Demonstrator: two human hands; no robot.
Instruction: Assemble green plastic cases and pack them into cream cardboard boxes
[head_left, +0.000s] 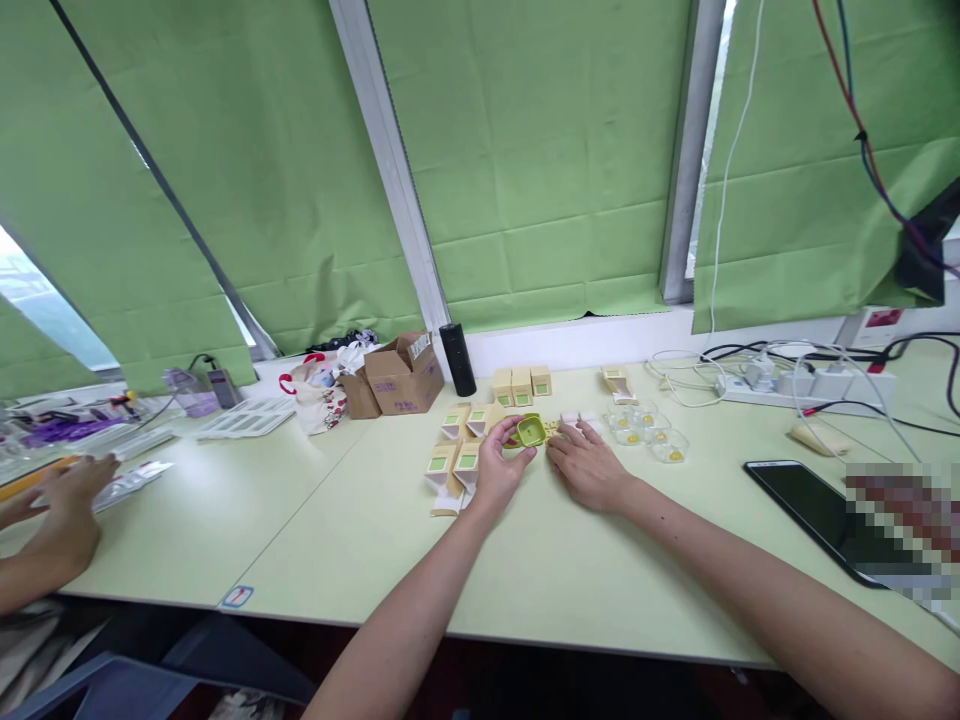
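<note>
My left hand (502,465) is closed around a small green square container (531,430), its hollow side facing me and tilted up. Just to the right, my right hand (585,465) lies low over the table with its fingers apart, at several tiny yellow pieces (553,428). Its fingertips are partly hidden. Small white blocks (579,417) sit just behind it. Left of my hands stand several open cream boxes with green labels (441,460). Clear cups with yellow centres (634,436) are grouped to the right of my right hand.
Closed cream boxes (512,385) and a black cylinder (457,360) stand at the back, beside a cardboard box (407,375). At right are a phone (810,515), a power strip (817,385) and cables. Another person's hands (71,495) are at far left.
</note>
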